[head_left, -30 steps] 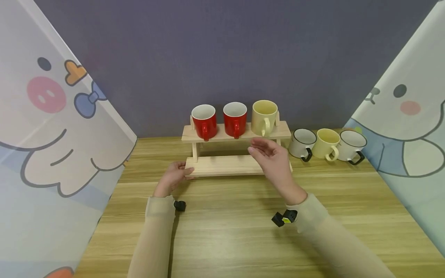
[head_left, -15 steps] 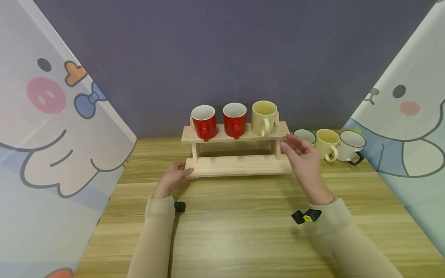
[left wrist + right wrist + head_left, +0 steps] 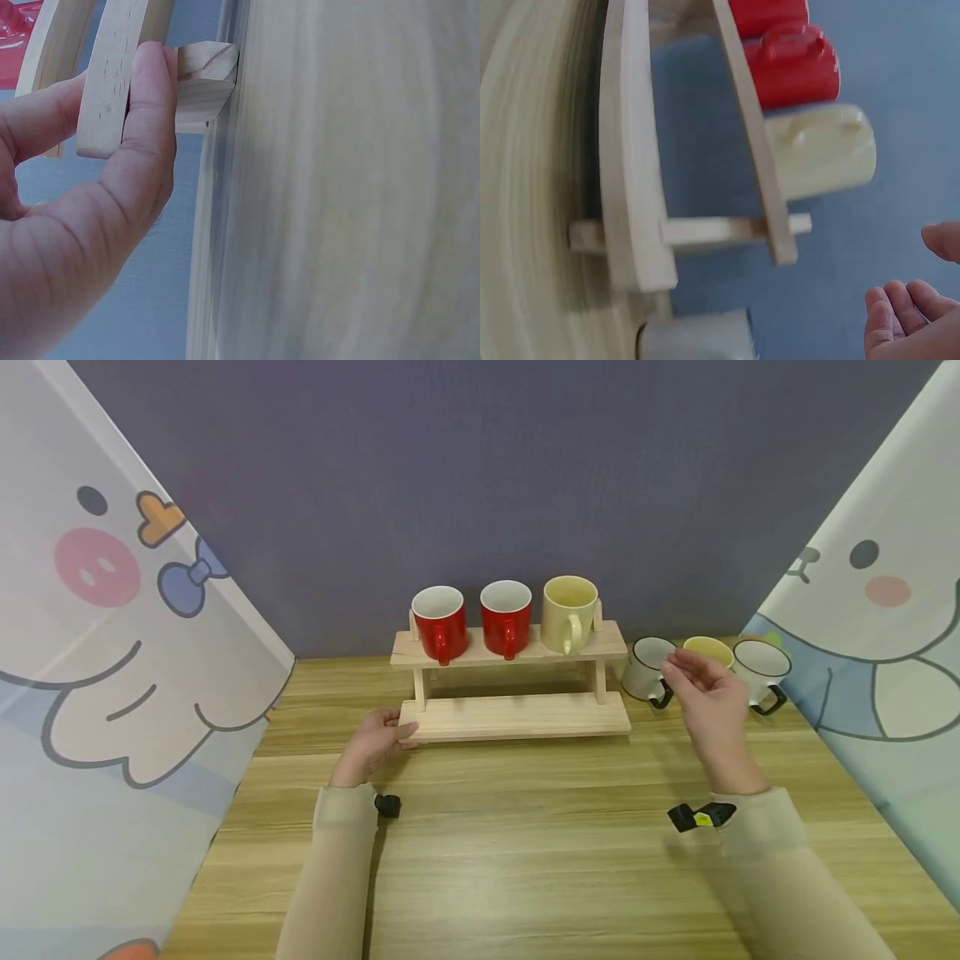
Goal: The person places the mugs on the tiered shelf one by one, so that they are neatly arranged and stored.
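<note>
Left grip point(image 3: 372, 739) on wooden rack point(image 3: 517, 717) with three mugs point(image 3: 507, 620)

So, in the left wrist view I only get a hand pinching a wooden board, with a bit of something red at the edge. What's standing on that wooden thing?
Observer: Two red mugs and a yellow mug, in a row on the upper shelf.
Visitor: Where's the other hand?
Observer: The right hand is off to the right of the wooden rack, partly covering a second yellow mug in the head view.
Visitor: Has it got hold of that mug?
Observer: It doesn't look so: the right wrist view shows thumb and fingers apart, with nothing between them.
</note>
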Tool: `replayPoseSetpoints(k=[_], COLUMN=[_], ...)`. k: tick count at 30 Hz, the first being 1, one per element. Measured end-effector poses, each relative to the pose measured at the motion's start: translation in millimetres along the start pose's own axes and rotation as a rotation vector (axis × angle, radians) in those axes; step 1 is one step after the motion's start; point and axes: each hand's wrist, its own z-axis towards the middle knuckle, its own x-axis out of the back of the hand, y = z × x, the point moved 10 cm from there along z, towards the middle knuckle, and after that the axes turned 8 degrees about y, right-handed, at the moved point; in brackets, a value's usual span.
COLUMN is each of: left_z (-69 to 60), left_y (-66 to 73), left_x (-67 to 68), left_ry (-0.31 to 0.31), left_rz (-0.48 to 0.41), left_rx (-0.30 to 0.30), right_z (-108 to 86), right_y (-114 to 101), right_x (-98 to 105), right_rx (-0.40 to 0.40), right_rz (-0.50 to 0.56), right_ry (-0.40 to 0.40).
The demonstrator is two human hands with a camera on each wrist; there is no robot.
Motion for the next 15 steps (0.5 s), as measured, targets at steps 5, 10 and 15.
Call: replayPoseSetpoints(k=[5,10,15], left_z=[1.1,0.6,-1.2], left_y=[0.9,2.1,3.0], left_x=[-0.3,-0.5,-1.7], left_ry=[-0.008,-0.006,-0.011], left_rz=[0.010,0.006,0.014], left_rx=[-0.009,-0.010,-0.017], right_z=[12.1,21.7,25.8], right_y=[21,44,66], right_x=[15,27,35], right_rx=[-0.053,-0.108,-0.153], right_rz=[-0.108,-0.303,-0.471], right_ry=[0.023,0.015,-0.048])
